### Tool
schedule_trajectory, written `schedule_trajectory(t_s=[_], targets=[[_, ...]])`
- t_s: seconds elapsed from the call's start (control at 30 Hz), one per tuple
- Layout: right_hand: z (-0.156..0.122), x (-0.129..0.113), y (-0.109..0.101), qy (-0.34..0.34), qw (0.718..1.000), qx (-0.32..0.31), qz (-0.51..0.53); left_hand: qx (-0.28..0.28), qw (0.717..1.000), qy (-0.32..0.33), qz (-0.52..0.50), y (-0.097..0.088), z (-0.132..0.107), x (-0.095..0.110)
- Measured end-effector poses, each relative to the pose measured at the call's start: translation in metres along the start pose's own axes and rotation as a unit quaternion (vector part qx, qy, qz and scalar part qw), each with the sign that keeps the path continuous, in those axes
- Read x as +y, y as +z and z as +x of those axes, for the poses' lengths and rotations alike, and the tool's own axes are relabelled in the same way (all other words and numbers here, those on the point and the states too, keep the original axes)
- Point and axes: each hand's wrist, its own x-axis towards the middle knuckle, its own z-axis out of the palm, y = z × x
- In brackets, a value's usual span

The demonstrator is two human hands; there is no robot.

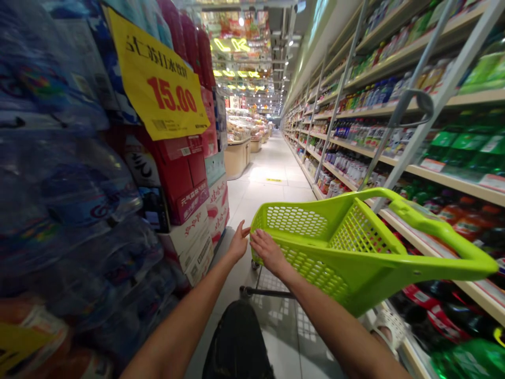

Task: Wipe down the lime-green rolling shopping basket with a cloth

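Cart, lime-green, in the aisle beside the drink shelves, with push handle at the right end. Right grip laid across the front end, fingers extended; no way to tell whether clasping. Left grip loosely spread, thumb up, fingertips at the same end, touching or just beside. Probably stiff, smooth plastic, light, easily rolled on its wheels, perhaps apt to swing sideways. Best held by the handle, or by the rim at the front

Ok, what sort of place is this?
Most likely a supermarket aisle: there's a green cart, long shelves stocked with bottles on the right, and a yellow price sign reading 15.00 on the left.
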Motion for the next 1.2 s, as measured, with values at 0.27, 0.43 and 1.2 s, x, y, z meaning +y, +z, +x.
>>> schedule_trajectory(t_s=[0.27, 0.43, 1.2], targets=[[0.009, 0.012, -0.010, 0.051, 0.999, 0.019, 0.000, -0.005, 0.985, 0.010, 0.172, 0.002, -0.015, 0.019], [0.006, 0.032, -0.041, 0.146, 0.987, -0.017, -0.057, -0.094, 0.922, 0.070, 0.368, 0.028, -0.027, 0.041], [-0.148, 0.092, -0.189, 0.253, 0.949, -0.045, -0.181, -0.127, 0.797, 0.222, 0.547, 0.105, -0.054, 0.046]])
